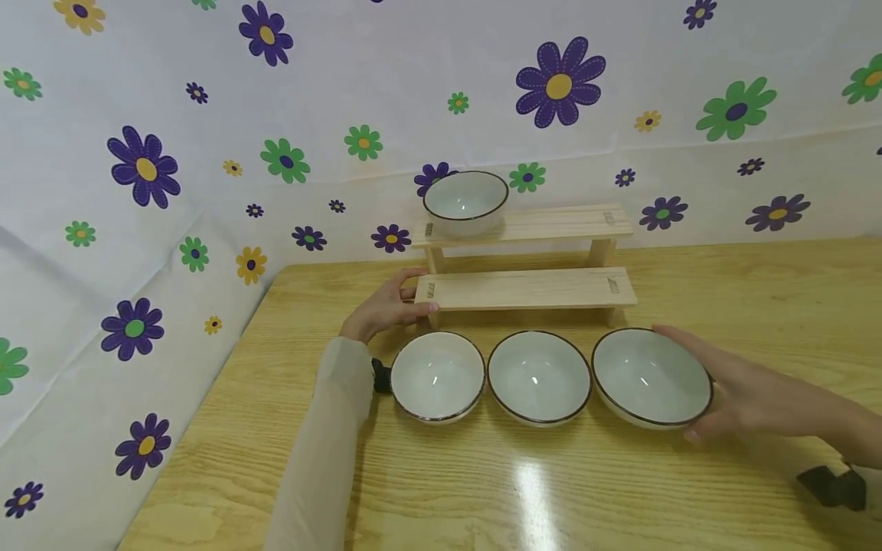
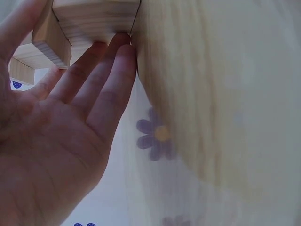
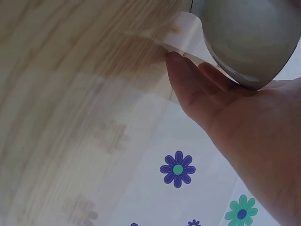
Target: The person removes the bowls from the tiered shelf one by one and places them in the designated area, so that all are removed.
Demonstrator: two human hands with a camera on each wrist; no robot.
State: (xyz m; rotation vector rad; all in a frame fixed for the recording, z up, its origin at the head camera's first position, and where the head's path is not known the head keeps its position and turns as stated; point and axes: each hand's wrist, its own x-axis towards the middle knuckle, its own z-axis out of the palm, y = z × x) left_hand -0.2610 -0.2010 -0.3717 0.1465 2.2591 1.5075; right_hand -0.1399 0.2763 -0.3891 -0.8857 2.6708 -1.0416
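Left grip point(image 1: 387, 308) clasps stand point(image 1: 524, 289), right grip point(image 1: 747, 394) bowl point(image 1: 651, 376); other bowls point(image 1: 540, 375) in head view only.

- The rightmost bowl point(image 1: 651, 375) is partly hiding the right hand point(image 1: 744, 390).
- Right wrist view is cropping that bowl.
- Head view is cropping the left sleeve point(image 1: 320, 451).

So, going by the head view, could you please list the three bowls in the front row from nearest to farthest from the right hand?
1. Right-end bowl: at the right hand itself, fingers and thumb on its side.
2. Middle bowl: between the other two.
3. Left-end bowl: at the row's far left.
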